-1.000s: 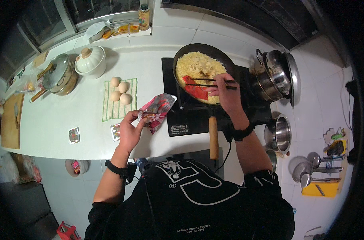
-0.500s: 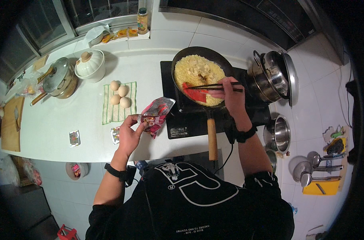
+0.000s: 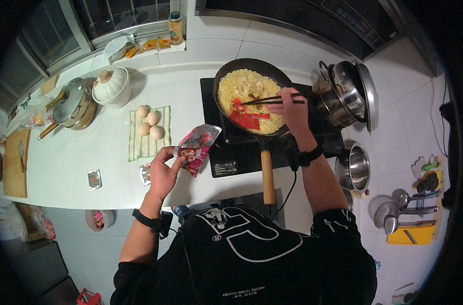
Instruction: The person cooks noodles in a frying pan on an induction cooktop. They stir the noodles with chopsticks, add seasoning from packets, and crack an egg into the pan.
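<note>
My left hand (image 3: pixel 163 173) pinches an opened red foil pouch (image 3: pixel 196 147), whose silvery inside faces up and to the right, beside the cooktop. Over the pan, my right hand (image 3: pixel 294 113) grips a pair of dark chopsticks (image 3: pixel 272 100). Their tips meet the upper end of a red sachet (image 3: pixel 246 121) that lies on the noodles (image 3: pixel 230 86). Whether they pinch it or only touch it I cannot tell. Pale flat pieces (image 3: pixel 252 86) and a small brown patch top the noodles. The dark frying pan (image 3: pixel 280 75) has a wooden handle pointing toward me.
Beneath the pan is a black cooktop (image 3: pixel 229 160). Several eggs (image 3: pixel 152 118) sit on a striped cloth (image 3: pixel 138 145), near small packets (image 3: pixel 94 179). A white lidded pot (image 3: pixel 112 91) and a glass-lidded saucepan (image 3: pixel 71 114) stand left. Stacked metal pots (image 3: pixel 338 101) and a steel bowl (image 3: pixel 354 168) are right.
The chopstick tips have moved slightly up and right. The red sachet's upper end has shifted with them, and more of it shows. My left hand keeps its hold on the pouch.
</note>
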The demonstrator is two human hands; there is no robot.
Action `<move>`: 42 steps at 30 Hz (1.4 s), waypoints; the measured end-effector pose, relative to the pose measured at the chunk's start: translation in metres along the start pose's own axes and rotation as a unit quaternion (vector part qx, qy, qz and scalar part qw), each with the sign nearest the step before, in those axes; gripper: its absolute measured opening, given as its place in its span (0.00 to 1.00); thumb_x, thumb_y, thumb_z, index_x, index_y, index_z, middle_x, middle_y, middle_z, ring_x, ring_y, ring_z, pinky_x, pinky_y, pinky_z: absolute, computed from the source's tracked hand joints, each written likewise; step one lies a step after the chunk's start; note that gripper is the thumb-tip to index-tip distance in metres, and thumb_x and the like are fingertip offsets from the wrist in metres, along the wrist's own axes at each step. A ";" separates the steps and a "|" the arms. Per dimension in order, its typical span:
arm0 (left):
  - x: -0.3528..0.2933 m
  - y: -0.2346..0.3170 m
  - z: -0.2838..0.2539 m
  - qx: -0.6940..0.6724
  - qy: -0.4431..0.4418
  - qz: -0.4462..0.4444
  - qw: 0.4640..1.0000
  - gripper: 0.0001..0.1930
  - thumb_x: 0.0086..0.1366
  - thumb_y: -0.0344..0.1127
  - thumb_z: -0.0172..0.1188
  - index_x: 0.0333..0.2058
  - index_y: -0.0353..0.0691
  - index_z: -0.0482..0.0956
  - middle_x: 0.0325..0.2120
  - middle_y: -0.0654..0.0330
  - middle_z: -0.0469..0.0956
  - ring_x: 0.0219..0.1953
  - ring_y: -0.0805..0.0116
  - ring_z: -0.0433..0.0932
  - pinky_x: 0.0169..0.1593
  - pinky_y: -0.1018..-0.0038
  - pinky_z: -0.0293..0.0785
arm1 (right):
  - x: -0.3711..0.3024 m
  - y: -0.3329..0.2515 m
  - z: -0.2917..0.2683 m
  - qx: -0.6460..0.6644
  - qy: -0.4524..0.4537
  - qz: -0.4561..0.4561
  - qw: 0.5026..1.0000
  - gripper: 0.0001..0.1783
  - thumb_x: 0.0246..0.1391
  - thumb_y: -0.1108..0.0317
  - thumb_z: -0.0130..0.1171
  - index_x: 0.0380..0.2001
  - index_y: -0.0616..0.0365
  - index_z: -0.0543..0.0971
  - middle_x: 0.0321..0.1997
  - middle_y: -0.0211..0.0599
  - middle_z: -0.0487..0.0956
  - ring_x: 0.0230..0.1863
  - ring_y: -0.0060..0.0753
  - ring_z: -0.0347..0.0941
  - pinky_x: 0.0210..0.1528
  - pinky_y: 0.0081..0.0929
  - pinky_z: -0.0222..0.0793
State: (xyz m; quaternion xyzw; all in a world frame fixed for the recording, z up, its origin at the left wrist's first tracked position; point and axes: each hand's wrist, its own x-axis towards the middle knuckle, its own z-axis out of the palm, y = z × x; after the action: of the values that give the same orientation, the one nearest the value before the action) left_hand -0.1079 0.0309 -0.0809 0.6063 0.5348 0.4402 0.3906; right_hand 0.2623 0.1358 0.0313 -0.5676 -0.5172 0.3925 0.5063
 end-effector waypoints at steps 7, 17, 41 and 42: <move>0.008 0.001 0.006 0.015 -0.003 -0.003 1.000 0.13 0.63 0.29 0.67 0.43 0.32 0.75 0.38 0.56 0.82 0.43 0.69 0.81 0.54 0.71 0.76 | 0.004 0.000 -0.002 0.032 -0.007 0.005 0.999 0.17 0.68 0.60 0.49 0.38 0.67 0.74 0.35 0.46 0.81 0.33 0.42 0.86 0.30 0.26 0.84; 0.011 -0.008 0.007 -0.008 -0.001 -0.012 1.000 0.13 0.63 0.30 0.68 0.43 0.33 0.75 0.36 0.57 0.82 0.42 0.68 0.80 0.51 0.71 0.76 | 0.000 -0.015 -0.006 0.026 -0.021 0.020 0.999 0.16 0.69 0.61 0.48 0.40 0.66 0.74 0.37 0.49 0.81 0.35 0.43 0.85 0.34 0.28 0.84; 0.017 -0.007 0.007 -0.003 -0.004 0.004 1.000 0.13 0.64 0.30 0.67 0.44 0.33 0.75 0.37 0.56 0.82 0.41 0.68 0.80 0.51 0.71 0.76 | -0.011 -0.044 -0.017 -0.009 0.020 -0.003 1.000 0.16 0.70 0.61 0.46 0.41 0.66 0.74 0.36 0.46 0.80 0.35 0.42 0.85 0.35 0.30 0.84; 0.016 -0.007 0.007 0.001 0.001 -0.004 1.000 0.14 0.63 0.31 0.68 0.43 0.32 0.76 0.36 0.55 0.82 0.40 0.68 0.79 0.50 0.71 0.76 | -0.009 -0.042 -0.017 -0.024 -0.008 0.016 1.000 0.16 0.70 0.61 0.46 0.40 0.66 0.74 0.36 0.47 0.80 0.35 0.41 0.85 0.35 0.29 0.84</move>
State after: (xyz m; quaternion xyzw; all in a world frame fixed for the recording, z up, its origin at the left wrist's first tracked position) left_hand -0.1027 0.0481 -0.0879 0.6040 0.5377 0.4388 0.3917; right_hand 0.2692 0.1225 0.0743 -0.5849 -0.5214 0.3924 0.4818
